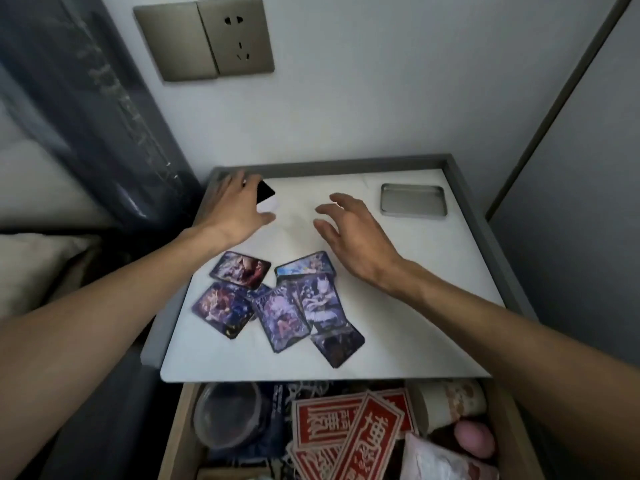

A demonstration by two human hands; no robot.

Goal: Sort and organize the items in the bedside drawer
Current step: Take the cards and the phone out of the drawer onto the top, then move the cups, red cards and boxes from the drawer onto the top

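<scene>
Cards all over the near half of the white counter, purple-ish illustrated ones, face up, a few overlapping in a loose pile and one off by itself to the left. The left hand is way out at the far left corner, lying over a flat black thing that pokes out from under it, and honestly I can't tell if it's gripping it or just resting on top. The right hand hovers above the middle of the counter, fingers spread and relaxed, holding nothing. A shallow metal tin sits at the far right, well apart from the cards. The drawer below is pulled open and stuffed: red envelopes in the middle, a round clear container on the left, a paper cup lying on its side at right.
</scene>
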